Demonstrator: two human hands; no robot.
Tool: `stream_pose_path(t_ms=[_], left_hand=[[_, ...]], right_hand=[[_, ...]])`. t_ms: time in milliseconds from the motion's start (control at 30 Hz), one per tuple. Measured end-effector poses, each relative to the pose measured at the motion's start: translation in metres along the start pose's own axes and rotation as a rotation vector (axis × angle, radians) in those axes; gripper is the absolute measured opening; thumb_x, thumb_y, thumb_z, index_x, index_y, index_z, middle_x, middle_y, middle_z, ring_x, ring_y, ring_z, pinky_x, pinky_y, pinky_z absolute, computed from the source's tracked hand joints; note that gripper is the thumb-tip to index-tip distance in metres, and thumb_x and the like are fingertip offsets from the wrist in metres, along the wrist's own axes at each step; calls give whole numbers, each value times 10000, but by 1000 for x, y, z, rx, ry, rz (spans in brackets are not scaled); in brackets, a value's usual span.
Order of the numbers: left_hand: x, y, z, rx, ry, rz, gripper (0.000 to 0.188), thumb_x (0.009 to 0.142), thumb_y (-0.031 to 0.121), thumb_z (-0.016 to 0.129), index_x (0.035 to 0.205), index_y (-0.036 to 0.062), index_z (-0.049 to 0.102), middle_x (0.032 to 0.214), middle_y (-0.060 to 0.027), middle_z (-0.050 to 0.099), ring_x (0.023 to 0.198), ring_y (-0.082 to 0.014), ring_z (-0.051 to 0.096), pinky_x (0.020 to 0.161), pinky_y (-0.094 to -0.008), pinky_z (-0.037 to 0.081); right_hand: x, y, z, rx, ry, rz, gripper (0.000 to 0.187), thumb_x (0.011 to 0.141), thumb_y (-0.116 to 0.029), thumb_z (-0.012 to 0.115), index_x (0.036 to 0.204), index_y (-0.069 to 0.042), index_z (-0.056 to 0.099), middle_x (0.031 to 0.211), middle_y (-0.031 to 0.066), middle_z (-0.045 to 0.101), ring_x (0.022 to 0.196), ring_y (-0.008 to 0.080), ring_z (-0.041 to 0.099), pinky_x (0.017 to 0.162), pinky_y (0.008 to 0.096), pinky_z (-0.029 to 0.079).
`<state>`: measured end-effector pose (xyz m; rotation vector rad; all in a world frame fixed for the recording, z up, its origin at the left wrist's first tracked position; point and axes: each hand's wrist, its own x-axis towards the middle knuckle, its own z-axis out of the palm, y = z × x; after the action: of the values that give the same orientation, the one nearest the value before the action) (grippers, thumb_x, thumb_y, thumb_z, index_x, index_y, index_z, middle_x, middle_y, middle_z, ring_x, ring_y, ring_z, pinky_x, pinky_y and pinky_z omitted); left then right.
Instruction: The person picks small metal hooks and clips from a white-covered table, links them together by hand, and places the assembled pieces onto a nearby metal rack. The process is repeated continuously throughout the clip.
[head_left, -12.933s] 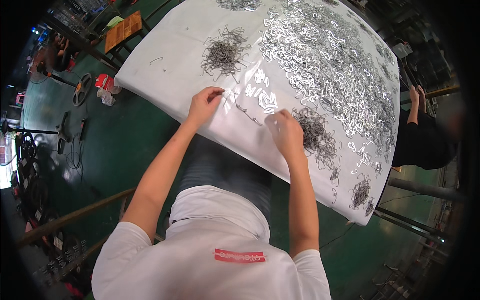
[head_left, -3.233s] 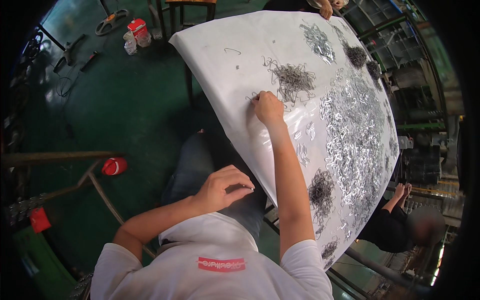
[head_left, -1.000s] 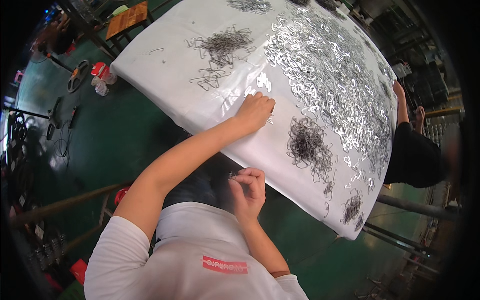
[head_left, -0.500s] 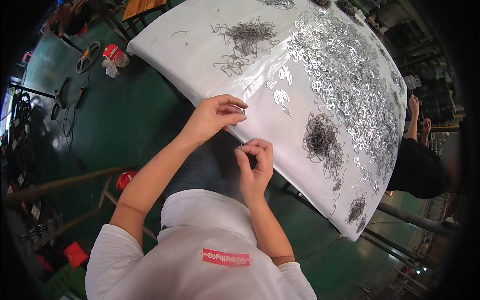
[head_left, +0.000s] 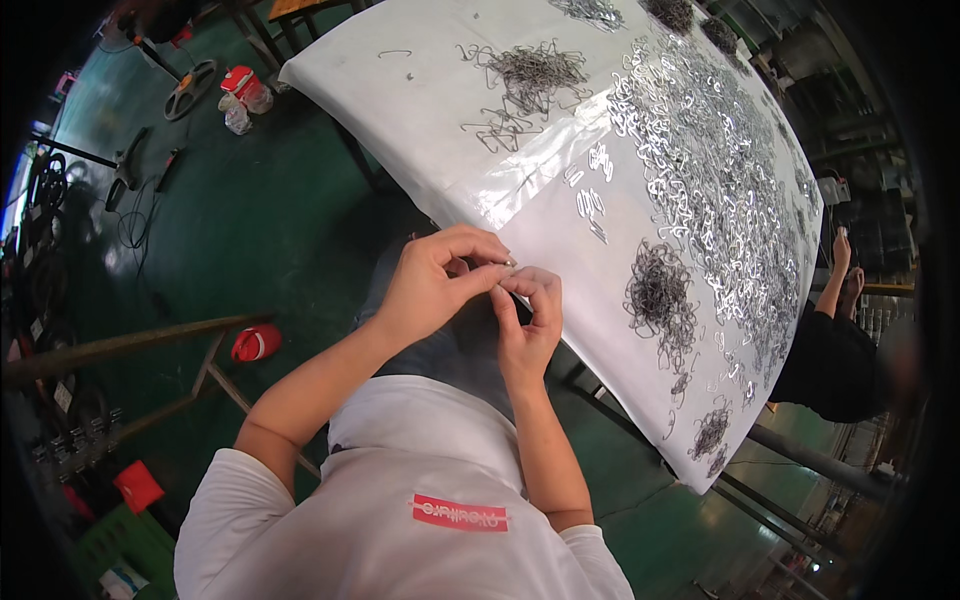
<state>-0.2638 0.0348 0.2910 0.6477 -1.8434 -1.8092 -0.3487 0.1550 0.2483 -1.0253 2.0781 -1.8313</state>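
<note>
My left hand [head_left: 445, 278] is closed in a pinch at the near edge of the white-covered table [head_left: 400, 110]. A small glinting metal piece [head_left: 510, 264] shows at its fingertips, too small to tell its kind. My right hand [head_left: 532, 325] is closed too, thumb and fingers curled together and touching the left fingertips; what it holds, if anything, is hidden. On the table beyond lie a few flat shiny metal hooks [head_left: 590, 205] and a wide heap of shiny S-shaped metal hooks [head_left: 715, 190]. A tangle of dark wire hooks [head_left: 658, 285] lies to the right of my hands.
Another pile of wire hooks [head_left: 540, 75] lies at the table's far left. A person in black [head_left: 830, 350] stands at the right side of the table. On the green floor are a red-and-white container [head_left: 240, 82], a red object [head_left: 257, 343] and a metal bar frame [head_left: 140, 345].
My two hands have come together; they were apart and now touch at the fingertips. The view has shifted slightly, so the table sits a little farther right.
</note>
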Motion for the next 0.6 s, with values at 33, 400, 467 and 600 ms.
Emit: stream_pose_path(t_ms=[33,400,467,600], left_hand=[[-1,-3,-1,59,18,74,136,809,-6,679,938,32,702,982,-56,665,802,-100,624,676,-217,484],[-4,-30,1,24,57,154,132,771,23,740,892,68,715,920,-35,667,732,-103,594,606,-224,455],[-2,-28,3,46,63,168,125,773,29,736,891,68,717,914,-33,675,754,-122,604,612,-230,462],[-2,-23,3,73,76,167,146,754,-23,731,882,46,720,883,-39,697,759,-135,595,624,-243,474]], right_hand=[[2,2,-2,-9,-38,-23,138,784,-47,714,892,-34,629,949,80,559,863,194,558,750,298,459],[184,44,43,-467,-390,-232,92,834,-120,661,901,-57,663,871,99,591,768,260,605,651,345,477],[215,51,70,-648,-500,-263,91,834,-140,664,899,-77,672,913,93,601,816,275,619,686,360,487],[237,56,101,-1055,-697,-436,110,826,-178,669,900,-96,671,954,88,600,898,271,616,758,374,493]])
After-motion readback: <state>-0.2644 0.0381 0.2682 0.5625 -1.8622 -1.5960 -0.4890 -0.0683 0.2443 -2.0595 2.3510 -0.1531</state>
